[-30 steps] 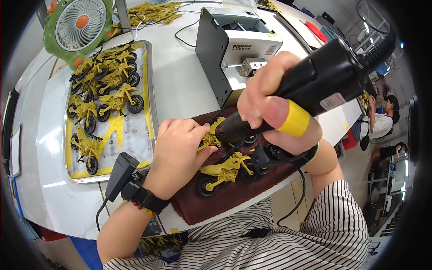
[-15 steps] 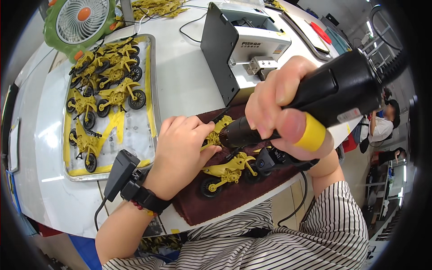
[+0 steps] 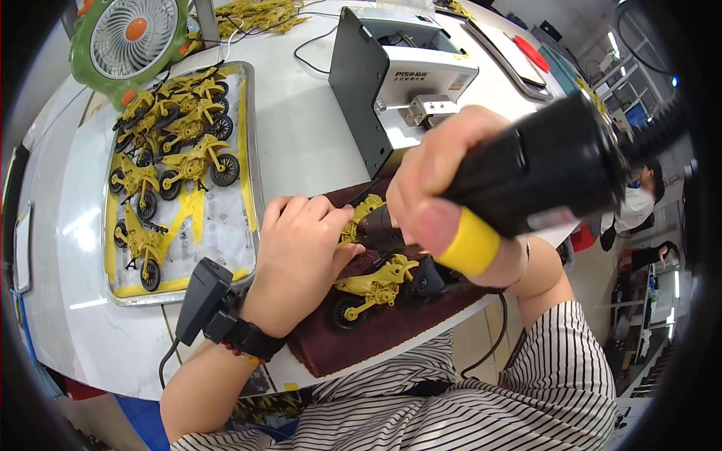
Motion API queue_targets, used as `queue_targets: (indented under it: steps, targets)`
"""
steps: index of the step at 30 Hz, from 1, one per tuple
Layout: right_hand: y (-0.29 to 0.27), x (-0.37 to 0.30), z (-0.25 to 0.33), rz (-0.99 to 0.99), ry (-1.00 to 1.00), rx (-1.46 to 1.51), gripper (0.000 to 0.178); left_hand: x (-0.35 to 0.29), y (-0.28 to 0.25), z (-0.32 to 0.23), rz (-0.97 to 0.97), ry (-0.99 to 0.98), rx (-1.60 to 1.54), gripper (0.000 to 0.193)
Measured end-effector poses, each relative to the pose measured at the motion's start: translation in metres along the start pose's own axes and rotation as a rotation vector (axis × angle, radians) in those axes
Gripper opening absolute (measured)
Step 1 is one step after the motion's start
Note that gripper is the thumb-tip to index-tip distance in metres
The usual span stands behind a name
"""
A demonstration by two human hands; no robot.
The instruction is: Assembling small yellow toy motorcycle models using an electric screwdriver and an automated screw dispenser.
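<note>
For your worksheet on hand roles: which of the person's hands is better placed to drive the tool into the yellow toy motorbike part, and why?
The right hand, probably: it grips the black power screwdriver, tip down at the yellow part. The left hand lies on that part over the brown mat, steadying it.

Screwdriver tip point(image 3: 366, 231) behind left hand point(image 3: 301, 252)
</note>
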State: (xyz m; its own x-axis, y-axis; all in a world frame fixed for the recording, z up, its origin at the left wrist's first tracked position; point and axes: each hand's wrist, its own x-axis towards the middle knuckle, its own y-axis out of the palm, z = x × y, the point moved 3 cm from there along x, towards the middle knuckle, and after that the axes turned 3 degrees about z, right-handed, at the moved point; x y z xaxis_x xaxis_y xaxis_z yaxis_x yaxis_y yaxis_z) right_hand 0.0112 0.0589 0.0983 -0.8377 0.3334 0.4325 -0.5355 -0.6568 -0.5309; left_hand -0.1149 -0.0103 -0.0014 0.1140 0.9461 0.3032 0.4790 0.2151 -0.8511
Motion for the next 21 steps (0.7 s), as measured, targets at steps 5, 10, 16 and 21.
queue_targets:
  steps: [5,10,16,21]
  targets:
    - [-0.047,0.001,0.024,-0.331,-0.170,0.515,0.016,-0.004,-0.002,0.001,-0.015,-0.010,0.034,0.034]
    - [-0.109,-0.004,0.006,-0.434,-0.241,0.555,0.009,-0.002,-0.001,-0.002,-0.036,-0.012,0.030,0.037]
    - [-0.102,0.005,-0.037,-0.604,-0.123,0.489,0.013,-0.001,0.000,0.000,-0.030,-0.029,0.008,0.037]
    - [-0.100,0.006,-0.034,-0.537,-0.099,0.459,0.013,-0.002,-0.005,-0.002,0.012,-0.041,0.020,0.036]
